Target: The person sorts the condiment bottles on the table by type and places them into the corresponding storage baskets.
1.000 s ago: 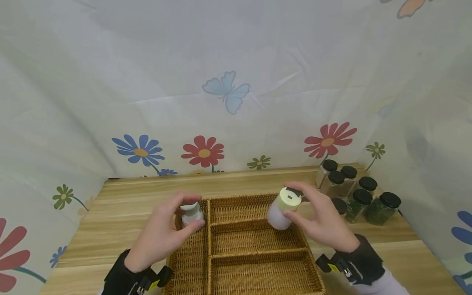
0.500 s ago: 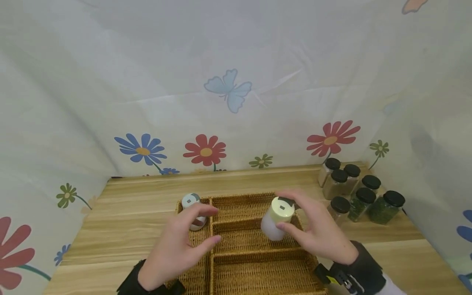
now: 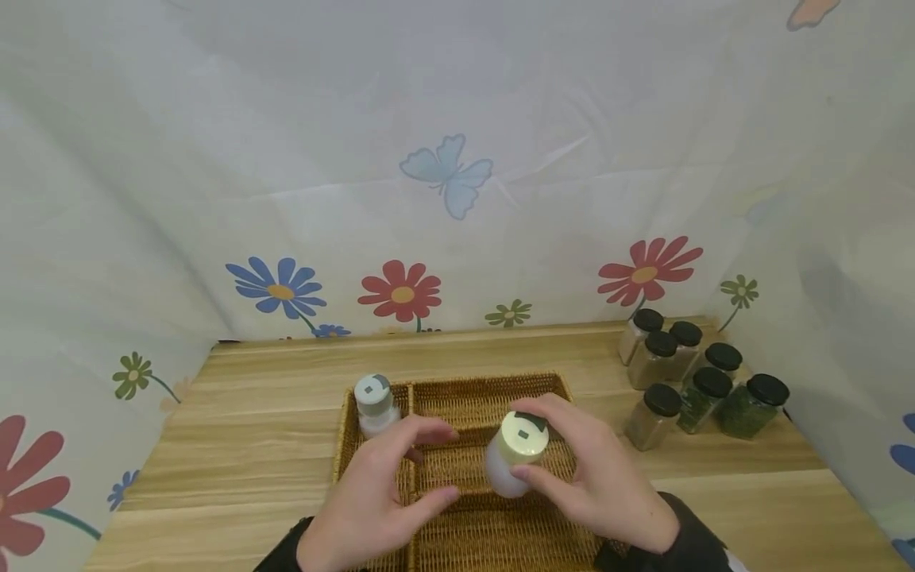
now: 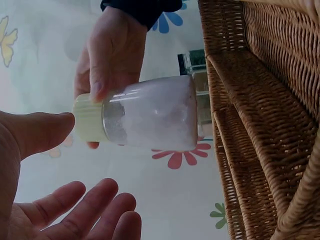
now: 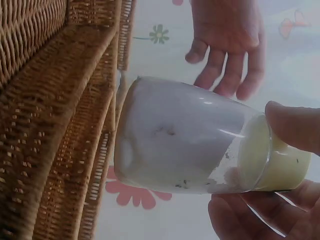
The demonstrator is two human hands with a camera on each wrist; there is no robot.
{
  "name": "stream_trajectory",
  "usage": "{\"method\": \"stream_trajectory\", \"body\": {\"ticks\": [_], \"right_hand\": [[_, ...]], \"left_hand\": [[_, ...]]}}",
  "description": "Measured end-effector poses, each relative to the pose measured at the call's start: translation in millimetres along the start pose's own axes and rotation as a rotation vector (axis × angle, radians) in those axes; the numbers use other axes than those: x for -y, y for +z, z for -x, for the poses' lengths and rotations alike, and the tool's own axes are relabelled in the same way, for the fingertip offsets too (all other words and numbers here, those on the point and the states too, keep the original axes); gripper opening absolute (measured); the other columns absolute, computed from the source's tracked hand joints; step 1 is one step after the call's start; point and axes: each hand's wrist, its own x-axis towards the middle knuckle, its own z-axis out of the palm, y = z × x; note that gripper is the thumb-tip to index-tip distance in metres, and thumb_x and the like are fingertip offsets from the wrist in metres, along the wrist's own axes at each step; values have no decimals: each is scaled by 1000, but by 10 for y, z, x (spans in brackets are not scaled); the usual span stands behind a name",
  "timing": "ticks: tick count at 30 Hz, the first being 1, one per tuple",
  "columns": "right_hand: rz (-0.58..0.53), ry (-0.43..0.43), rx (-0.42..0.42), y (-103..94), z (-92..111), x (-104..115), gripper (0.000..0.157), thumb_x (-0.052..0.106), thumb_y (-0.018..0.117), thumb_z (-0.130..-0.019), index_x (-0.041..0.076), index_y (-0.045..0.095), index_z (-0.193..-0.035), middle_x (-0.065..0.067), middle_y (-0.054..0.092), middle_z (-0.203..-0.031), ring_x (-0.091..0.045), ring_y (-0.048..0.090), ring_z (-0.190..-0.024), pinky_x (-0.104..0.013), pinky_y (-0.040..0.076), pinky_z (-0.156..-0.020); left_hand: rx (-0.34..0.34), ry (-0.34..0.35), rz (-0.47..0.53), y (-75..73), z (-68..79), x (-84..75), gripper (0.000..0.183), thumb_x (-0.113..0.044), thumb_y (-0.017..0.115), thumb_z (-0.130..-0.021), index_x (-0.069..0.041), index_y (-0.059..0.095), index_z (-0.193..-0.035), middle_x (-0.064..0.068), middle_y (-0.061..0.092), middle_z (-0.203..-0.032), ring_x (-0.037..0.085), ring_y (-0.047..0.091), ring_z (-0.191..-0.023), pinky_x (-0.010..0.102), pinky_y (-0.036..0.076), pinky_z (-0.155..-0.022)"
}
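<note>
My right hand grips a clear shaker jar of white powder by its pale yellow cap. The jar hangs over the middle of the wicker basket. To its left, my left hand is spread with thumb and fingers apart, holding nothing. In the left wrist view its thumb lies close to the jar's cap; touching cannot be told. A second shaker jar with a white-grey cap stands upright in the basket's left compartment, at the far end.
Several black-lidded spice jars stand on the wooden table right of the basket, some with green contents. Dividers split the basket into compartments. A flowered white cloth hangs behind and beside the table.
My left hand has come off the white-grey-capped jar and moved right, leaving it in the left compartment. My right hand has carried the yellow-capped jar left and nearer to me.
</note>
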Motion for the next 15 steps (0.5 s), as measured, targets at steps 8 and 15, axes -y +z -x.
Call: {"method": "stream_trajectory", "body": {"ticks": [8,15], "right_hand": [[-49,-53,-11,120,44,130,58,27,84,-88,26,56,-139,9,65,-127,-7,65,-109,-27,57,-89],[-133,-29,30,194,80,210,55,29,84,-88,27,57,-136,13,64,-126,-5,65,-108,-27,58,-86]], "left_hand": [[38,44,73,84,7,-39,54,-30,80,-92,-35,52,-138,-15,62,-131,7,63,-116,27,57,-87],[74,55,82,148,29,-47,52,-37,79,-93,-33,53,-138,-13,62,-132,10,63,-118,30,59,-89]]}}
